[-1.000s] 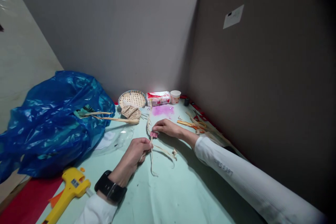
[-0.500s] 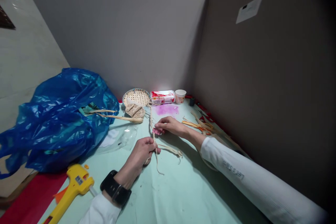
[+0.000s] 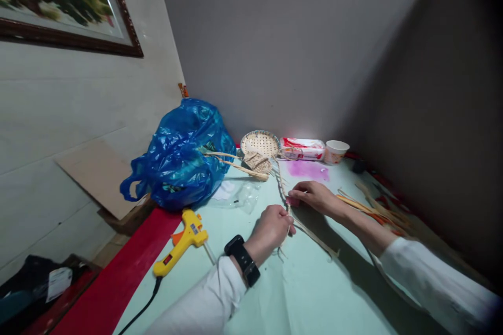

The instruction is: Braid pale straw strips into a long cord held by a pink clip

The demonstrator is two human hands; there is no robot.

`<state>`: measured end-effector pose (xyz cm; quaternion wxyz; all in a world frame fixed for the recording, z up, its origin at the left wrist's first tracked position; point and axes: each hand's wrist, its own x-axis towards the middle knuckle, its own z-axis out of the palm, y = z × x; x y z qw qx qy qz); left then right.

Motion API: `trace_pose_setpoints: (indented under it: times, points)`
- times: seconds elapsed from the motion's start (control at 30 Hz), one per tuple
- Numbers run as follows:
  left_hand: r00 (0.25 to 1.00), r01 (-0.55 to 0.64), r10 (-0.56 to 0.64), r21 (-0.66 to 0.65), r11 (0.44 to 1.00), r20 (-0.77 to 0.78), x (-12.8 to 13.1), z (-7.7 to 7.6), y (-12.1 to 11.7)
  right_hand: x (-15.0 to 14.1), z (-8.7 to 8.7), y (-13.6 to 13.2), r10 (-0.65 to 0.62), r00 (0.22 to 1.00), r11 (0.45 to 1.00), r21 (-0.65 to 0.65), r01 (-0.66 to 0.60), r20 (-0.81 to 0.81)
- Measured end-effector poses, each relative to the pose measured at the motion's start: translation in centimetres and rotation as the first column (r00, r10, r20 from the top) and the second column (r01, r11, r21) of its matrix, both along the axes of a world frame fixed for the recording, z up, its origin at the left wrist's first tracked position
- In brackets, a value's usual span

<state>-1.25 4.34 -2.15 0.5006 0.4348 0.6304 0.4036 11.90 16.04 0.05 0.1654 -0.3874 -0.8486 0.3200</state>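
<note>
A thin pale braid of straw-like strands (image 3: 280,180) runs down the table from the round woven basket. My left hand (image 3: 272,227), wearing a black watch, is closed on the lower part of the braid, pinching it between thumb and fingers. Just above, my right hand (image 3: 316,198) is closed, its fingertips at a small pink piece (image 3: 293,201) on the braid. What kind of thing the pink piece is cannot be made out. From the left hand, loose strands (image 3: 318,239) trail to the right, and thinner ends hang below it.
A yellow glue gun (image 3: 183,241) with a black cord lies at left, before a blue plastic bag (image 3: 188,152). At the back are the woven basket (image 3: 259,142), a coiled straw piece (image 3: 257,162), a red-and-white packet (image 3: 302,149) and a paper cup (image 3: 336,152). Orange-yellow strands (image 3: 365,207) lie right.
The view has swung left, so everything sits farther right and a framed picture shows. Both hands stay at the braid. The loose strands right of my left hand now reach farther toward me.
</note>
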Motion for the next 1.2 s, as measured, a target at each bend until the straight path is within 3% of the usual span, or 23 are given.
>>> trace_pose_setpoints:
  times: [0.2, 0.37, 0.53, 0.63, 0.87, 1.03, 1.2]
  points:
    - [0.998, -0.068, 0.068, 0.008, 0.998, -0.017, -0.3, -0.4, -0.4, 0.3, -0.4, -1.5, -0.053, 0.996, 0.989, 0.141, 0.044, 0.067]
    - [1.0, 0.011, -0.012, 0.034, 0.999, 0.028, 0.0, 0.1, -1.7, 0.6, 0.1, -3.8, -0.106, 0.992, 0.981, 0.17, 0.094, 0.066]
    - [0.992, 0.119, -0.122, 0.054, 0.991, 0.046, 0.2, 0.5, -1.5, 0.0, 0.3, -5.4, -0.262, 0.965, 0.945, 0.2, 0.26, -0.017]
    - [0.991, 0.121, -0.124, 0.054, 0.991, 0.045, 0.2, 0.4, -1.3, -0.6, 0.4, -6.0, -0.327, 0.939, 0.911, 0.229, 0.344, -0.111]
    - [0.995, 0.068, -0.072, 0.059, 0.996, 0.071, 0.2, 0.4, 0.0, -1.8, 0.9, -4.3, -0.276, 0.94, 0.901, 0.287, 0.326, -0.201]
    - [0.989, 0.116, -0.117, 0.011, 0.993, 0.096, 0.0, -0.2, 0.8, -2.0, 0.0, -3.4, -0.261, 0.954, 0.923, 0.253, 0.29, -0.145]
    - [0.988, 0.118, -0.113, -0.035, 0.992, 0.1, 0.0, 0.2, 0.4, -1.3, -1.0, -4.2, -0.277, 0.951, 0.909, 0.284, 0.306, -0.137]
